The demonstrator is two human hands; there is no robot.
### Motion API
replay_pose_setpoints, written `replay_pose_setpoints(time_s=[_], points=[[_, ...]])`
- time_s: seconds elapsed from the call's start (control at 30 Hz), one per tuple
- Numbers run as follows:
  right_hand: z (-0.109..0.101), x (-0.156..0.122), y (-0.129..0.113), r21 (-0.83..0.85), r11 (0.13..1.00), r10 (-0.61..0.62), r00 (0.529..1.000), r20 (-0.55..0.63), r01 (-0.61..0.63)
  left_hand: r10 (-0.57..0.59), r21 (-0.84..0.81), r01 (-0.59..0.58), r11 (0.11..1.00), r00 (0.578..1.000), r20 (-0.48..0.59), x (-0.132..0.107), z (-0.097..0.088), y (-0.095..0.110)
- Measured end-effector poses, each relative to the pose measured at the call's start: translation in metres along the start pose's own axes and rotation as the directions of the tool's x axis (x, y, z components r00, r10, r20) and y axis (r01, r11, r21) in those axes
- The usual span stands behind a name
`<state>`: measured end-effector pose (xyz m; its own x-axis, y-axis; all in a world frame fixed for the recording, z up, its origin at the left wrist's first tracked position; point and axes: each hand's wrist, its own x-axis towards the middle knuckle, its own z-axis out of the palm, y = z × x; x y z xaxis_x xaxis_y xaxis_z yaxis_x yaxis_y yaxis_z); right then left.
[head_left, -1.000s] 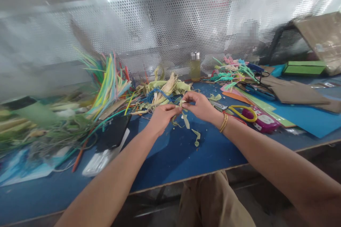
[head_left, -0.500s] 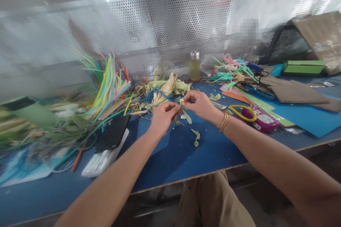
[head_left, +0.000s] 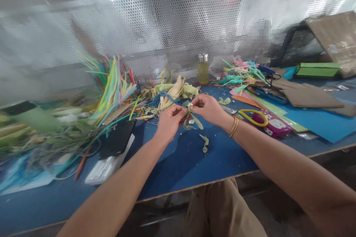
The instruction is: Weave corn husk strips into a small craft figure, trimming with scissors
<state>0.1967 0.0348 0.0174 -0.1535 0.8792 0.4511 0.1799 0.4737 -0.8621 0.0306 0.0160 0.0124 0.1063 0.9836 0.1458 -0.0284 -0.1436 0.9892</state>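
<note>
Between my two hands is a pale green strip of corn husk (head_left: pixel 197 122), its loose end hanging below the fingers. My left hand (head_left: pixel 170 120) pinches it from the left with thumb and forefinger. From the right, my right hand (head_left: pixel 207 107) pinches the same piece close to the left fingertips; the wrist wears a gold bracelet. The part inside the pinch is mostly hidden. Just behind the hands lies a heap of dry corn husks (head_left: pixel 174 90) with blue string (head_left: pixel 164 98) over it. A curled husk scrap (head_left: pixel 205 143) rests on the blue table in front.
Yellow-handled scissors (head_left: pixel 251 116) and a magenta case (head_left: pixel 274 124) lie at right, near coloured paper (head_left: pixel 314 122) and cardboard (head_left: pixel 308 94). A jar of yellowish liquid (head_left: pixel 203 69) stands behind. At left are a black phone (head_left: pixel 118 139) and colourful pipe cleaners (head_left: pixel 112 89). A perforated metal screen (head_left: pixel 189 26) backs the table.
The hands have stayed nearly in place. The hanging end of the husk strip has swung slightly to the right, and a little more of the piece shows between the fingertips.
</note>
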Motion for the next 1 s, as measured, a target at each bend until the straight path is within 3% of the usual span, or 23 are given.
replay_pose_setpoints(time_s=[0.23,0.47,0.83,1.0], points=[[0.0002,-0.0009,-0.0022,-0.036,0.999,-0.014,1.0,-0.02,0.013,-0.083,-0.049,0.083,0.995,0.997,0.002,-0.0016,0.0008,0.0039],[0.0013,-0.0019,-0.0037,-0.046,0.997,-0.069,0.997,-0.027,0.067,-0.087,-0.025,0.087,0.996,0.996,-0.035,0.0001,0.0007,0.005],[0.0074,-0.001,0.0049,0.289,0.945,0.164,0.986,-0.012,-0.153,-0.027,0.008,0.027,1.0,0.999,-0.034,0.0037,-0.003,0.0047],[0.0072,-0.0032,0.0013,0.309,0.934,0.171,0.984,0.053,-0.179,-0.013,0.051,0.015,0.999,0.999,-0.049,0.0049,-0.0033,0.0014]])
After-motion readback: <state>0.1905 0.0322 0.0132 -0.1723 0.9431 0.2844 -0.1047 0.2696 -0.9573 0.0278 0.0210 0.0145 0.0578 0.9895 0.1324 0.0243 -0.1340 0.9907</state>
